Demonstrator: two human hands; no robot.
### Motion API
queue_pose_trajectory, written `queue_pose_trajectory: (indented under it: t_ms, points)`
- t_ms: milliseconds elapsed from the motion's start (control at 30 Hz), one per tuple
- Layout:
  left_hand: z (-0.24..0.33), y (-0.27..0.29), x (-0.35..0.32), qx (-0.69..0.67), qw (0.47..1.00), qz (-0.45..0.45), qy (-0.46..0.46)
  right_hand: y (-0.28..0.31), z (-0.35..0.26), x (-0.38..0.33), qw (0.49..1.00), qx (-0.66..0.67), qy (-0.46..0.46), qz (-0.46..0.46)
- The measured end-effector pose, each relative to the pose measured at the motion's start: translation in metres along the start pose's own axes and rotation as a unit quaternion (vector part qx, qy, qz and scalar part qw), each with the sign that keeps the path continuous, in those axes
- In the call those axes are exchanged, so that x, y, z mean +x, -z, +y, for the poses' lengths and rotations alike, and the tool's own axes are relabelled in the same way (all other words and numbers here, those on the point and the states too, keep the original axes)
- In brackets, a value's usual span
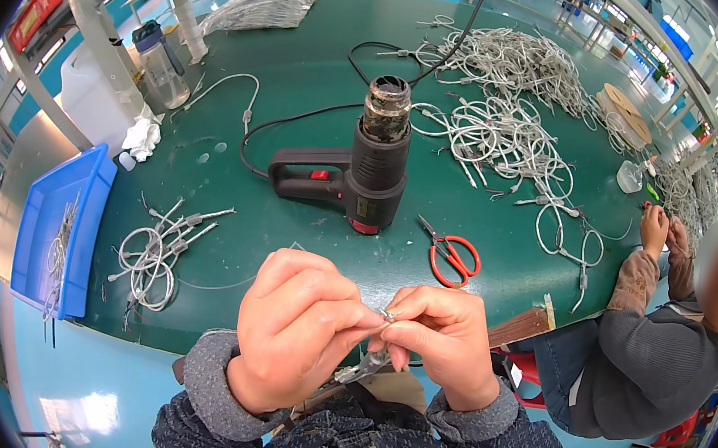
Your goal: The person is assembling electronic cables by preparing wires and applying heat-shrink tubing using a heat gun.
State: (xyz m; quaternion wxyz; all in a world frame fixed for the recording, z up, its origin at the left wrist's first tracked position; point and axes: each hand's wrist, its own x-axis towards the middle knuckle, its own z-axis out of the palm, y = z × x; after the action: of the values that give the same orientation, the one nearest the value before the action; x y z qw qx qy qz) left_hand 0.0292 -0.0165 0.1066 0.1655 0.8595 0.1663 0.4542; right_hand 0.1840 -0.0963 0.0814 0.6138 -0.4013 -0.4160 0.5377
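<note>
Head view looks down on two hands meeting over the near edge of a green table (322, 71). The left hand (289, 344) and the right hand (443, 342) pinch a small pale wire end (386, 315) between their fingertips, and both are closed narrowly on it, thumbs pressed against forefingers. A second bit of grey metal (368, 367) shows just below the hands; whether it belongs to the same cable or is a small tool cannot be told, nor which hand carries it.

Work this fine seems to go best with the piece kept close in front of the body, as it is, with each hand gripping right beside the joint so the wire cannot twist or slip. A light, steady pinch looks wiser than a hard squeeze, since the part is tiny and partly hidden by the fingers.

On the table beyond the hands a black heat gun (374, 160) stands with its nozzle up, well apart from them. Red-handled scissors (450, 253) lie just right of it. A small bundle of white cables (160, 247) rests to the left, near a blue tray (48, 226) at the table's edge, and a large tangle of cables (511, 109) spreads across the far right. Another person (670, 344) sits at the right side, their own hands busy with cables.
</note>
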Motion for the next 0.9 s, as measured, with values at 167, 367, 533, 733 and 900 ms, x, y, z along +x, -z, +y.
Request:
queue_pose_trajectory:
  t_ms: [167, 367, 533, 733, 900]
  points:
    - [-0.0004, 0.0031, -0.0008, 0.025, 0.999, -0.023, -0.028, 0.0002, 0.0032, -0.001, 0.999, 0.042, -0.021, 0.014]
    - [-0.0057, -0.0015, -0.0072, -0.012, 1.0, 0.012, -0.019, -0.0001, 0.0064, 0.001, 0.996, 0.086, -0.029, 0.004]
    - [-0.0046, -0.0029, -0.005, -0.028, 0.999, 0.031, 0.016, -0.0009, 0.0062, 0.0009, 0.996, 0.083, -0.028, 0.002]
    - [-0.0049, -0.0012, -0.0007, -0.022, 1.0, 0.016, 0.016, 0.0006, 0.0044, 0.0032, 0.996, 0.076, -0.045, 0.003]
    - [-0.0083, 0.0003, -0.0008, -0.019, 1.0, -0.005, -0.002, 0.0061, 0.0072, 0.0037, 0.996, 0.072, -0.046, -0.027]
